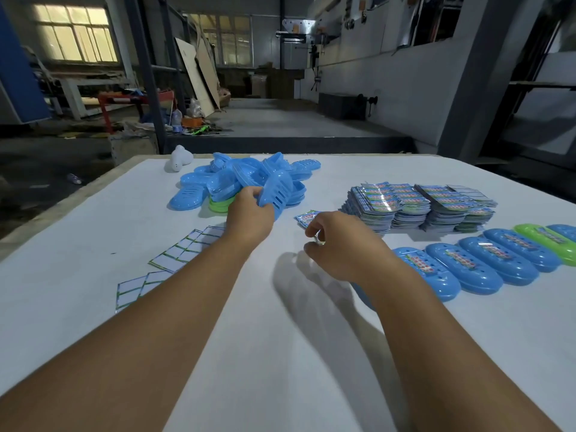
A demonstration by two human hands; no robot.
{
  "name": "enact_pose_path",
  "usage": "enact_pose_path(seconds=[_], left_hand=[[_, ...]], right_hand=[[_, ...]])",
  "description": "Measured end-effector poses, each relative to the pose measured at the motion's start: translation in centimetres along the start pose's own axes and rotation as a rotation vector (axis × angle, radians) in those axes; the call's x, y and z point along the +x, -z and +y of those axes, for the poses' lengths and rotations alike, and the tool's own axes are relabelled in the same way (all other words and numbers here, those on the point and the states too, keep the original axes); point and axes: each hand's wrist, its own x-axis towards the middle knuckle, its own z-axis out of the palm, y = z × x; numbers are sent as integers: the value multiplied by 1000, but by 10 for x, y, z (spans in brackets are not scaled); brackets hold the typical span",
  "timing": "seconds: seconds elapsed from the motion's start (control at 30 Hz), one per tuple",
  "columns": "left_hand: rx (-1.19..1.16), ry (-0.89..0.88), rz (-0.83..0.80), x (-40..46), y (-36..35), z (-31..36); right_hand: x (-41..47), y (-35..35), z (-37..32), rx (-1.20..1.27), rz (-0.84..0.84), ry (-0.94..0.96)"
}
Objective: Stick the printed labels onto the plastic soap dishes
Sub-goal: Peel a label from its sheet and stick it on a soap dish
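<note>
At the pile [243, 182], the left hand [249, 218] grips a blue dish [274, 190]; the right hand [335, 244] pinches a label [319, 241], to be pressed on next.

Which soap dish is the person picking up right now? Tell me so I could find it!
Look at the heap of plain blue soap dishes at the far side of the white table. At the heap's near edge, the left hand grips one blue dish. It is the only one tipped up on edge, slots showing, with no label.
</note>
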Motion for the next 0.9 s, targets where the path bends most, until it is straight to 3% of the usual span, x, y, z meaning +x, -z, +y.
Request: enact_pose_path(seconds=[0.2,0.4,0.63,0.9], left_hand=[[30,-54,-93,-33,47,18],[-79,161,-260,-79,71,11],[561,-327,-249,-83,73,-5],[646,-481,-335,-86,72,-9]], right_hand=[[4,-3,-2,81,129,6],[1,-18,-16,220,1,103],[11,-20,-6,1,82,-99],[18,-21,-1,-101,66,-236]])
